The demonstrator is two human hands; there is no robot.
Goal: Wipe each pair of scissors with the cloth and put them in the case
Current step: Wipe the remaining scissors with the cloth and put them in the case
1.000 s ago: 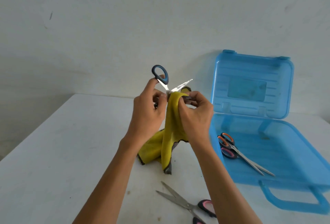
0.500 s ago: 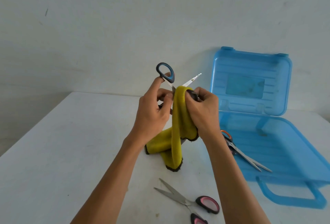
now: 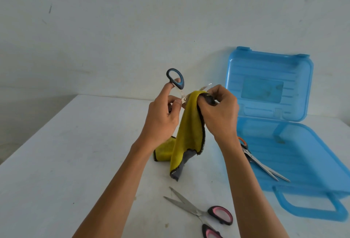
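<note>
Gripping blue-handled scissors (image 3: 175, 78): left hand (image 3: 162, 119) raised | right hand (image 3: 220, 115) pinching cloth (image 3: 189, 126) over blade

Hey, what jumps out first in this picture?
Centre frame, the left hand holds blue-handled scissors while the right hand pinches a yellow cloth over their blades. To the right an open blue case holds orange-handled scissors; pink-handled scissors lie on the table nearest the camera.

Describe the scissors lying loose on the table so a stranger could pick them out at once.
Start at the open blue case on the white table. Just left of its handle, the scissors lie with blades parted. Their black-and-pink handles set them apart from the orange-handled pair in the case and the blue-handled pair held up.
</note>
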